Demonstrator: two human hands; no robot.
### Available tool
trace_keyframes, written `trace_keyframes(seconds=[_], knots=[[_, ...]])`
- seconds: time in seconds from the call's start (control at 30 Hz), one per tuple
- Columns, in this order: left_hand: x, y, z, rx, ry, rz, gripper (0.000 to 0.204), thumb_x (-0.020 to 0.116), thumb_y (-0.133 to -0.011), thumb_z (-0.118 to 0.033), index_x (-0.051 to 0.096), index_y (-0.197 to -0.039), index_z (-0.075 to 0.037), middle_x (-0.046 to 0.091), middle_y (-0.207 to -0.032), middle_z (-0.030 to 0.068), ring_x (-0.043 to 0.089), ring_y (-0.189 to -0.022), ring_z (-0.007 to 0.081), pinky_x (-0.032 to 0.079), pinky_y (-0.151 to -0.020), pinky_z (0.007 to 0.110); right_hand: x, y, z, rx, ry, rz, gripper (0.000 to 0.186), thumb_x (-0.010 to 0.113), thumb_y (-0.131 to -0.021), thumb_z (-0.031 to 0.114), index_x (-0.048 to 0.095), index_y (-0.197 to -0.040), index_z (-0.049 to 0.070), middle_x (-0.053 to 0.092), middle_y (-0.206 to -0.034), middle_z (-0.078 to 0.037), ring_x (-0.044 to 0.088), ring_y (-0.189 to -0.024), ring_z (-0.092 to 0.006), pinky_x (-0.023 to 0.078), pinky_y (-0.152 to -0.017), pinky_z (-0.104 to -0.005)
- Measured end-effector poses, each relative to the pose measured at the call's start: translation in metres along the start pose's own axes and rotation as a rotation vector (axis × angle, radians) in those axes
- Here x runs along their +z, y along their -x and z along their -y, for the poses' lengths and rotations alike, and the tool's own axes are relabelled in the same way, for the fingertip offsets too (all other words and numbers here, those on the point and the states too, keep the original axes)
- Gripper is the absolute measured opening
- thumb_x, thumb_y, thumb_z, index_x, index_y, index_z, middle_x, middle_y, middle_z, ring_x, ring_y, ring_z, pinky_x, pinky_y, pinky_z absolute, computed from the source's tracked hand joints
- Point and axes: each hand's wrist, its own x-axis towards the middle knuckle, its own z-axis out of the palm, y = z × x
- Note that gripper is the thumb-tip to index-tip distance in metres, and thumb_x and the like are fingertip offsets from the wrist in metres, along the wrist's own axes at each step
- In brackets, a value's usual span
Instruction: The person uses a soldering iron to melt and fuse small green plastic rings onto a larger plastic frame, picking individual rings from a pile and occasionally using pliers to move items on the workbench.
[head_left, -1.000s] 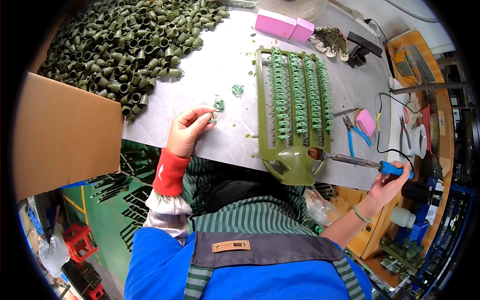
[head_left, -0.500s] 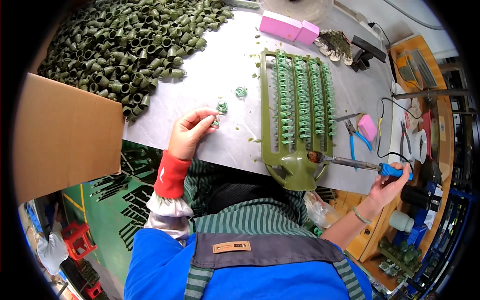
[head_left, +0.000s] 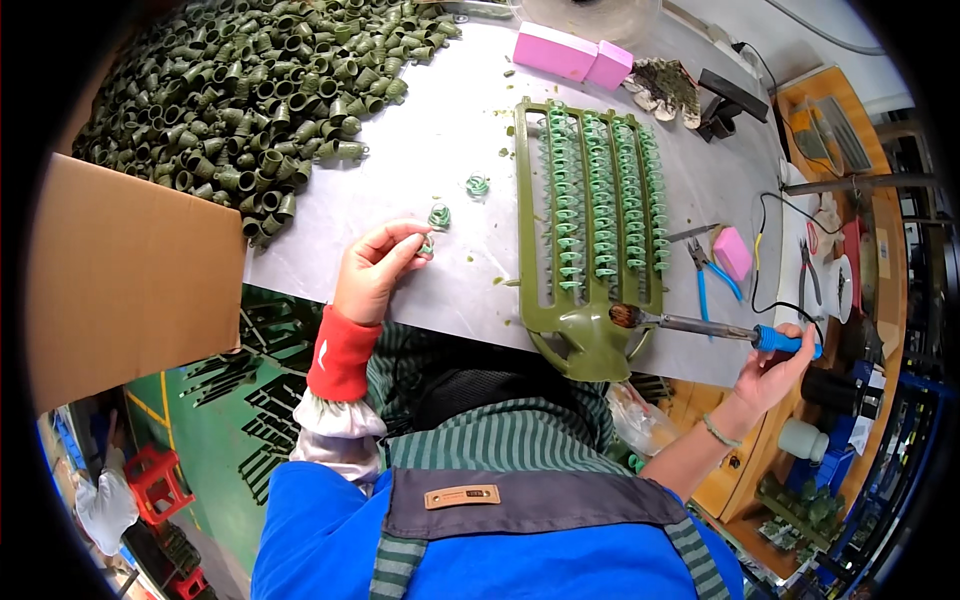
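With thumb and forefinger, my left hand pinches a small green coiled piece just above the table. Beside those fingertips lies a loose green coil, and a second one rests a little farther off. My right hand is closed round the blue handle of a soldering iron. The iron points left, its browned tip over the wide near end of an olive-green plastic frame; whether it touches cannot be made out. Rows of green coils line the frame's long slots.
A big heap of olive-green plastic cups covers the far left, behind a cardboard box. Right of the frame lie blue-handled pliers and a pink block. Pink boxes and a soiled glove sit at the back.
The whole view has shifted very slightly. Both hands keep the same hold and nearly the same place.
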Motion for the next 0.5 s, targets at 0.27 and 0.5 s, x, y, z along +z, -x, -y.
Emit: trace_keyframes(seconds=[0.27, 0.5], knots=[[-0.002, 0.001, 0.001, 0.008, -0.005, -0.006, 0.018, 0.056, -0.091, -0.005, 0.063, -0.107, -0.001, 0.064, -0.094, 0.0052, 0.059, -0.082, 0.0089, 0.048, -0.073, 0.020, 0.001, 0.001, -0.001, -0.004, -0.002, -0.002, 0.036, 0.056, -0.089, 0.038, 0.047, -0.067, 0.012, 0.046, -0.064, 0.001, 0.036, -0.042, -0.0066, 0.026, -0.036, -0.0198], [-0.003, 0.001, 0.002, 0.028, -0.017, 0.003, 0.018, 0.056, -0.092, -0.006, 0.063, -0.108, -0.001, 0.063, -0.095, 0.0057, 0.059, -0.083, 0.0095, 0.048, -0.073, 0.021, 0.003, 0.004, 0.000, 0.003, -0.009, -0.023, 0.034, 0.057, -0.089, 0.036, 0.048, -0.067, 0.012, 0.046, -0.062, 0.002, 0.036, -0.041, -0.0056, 0.026, -0.035, -0.0194]])
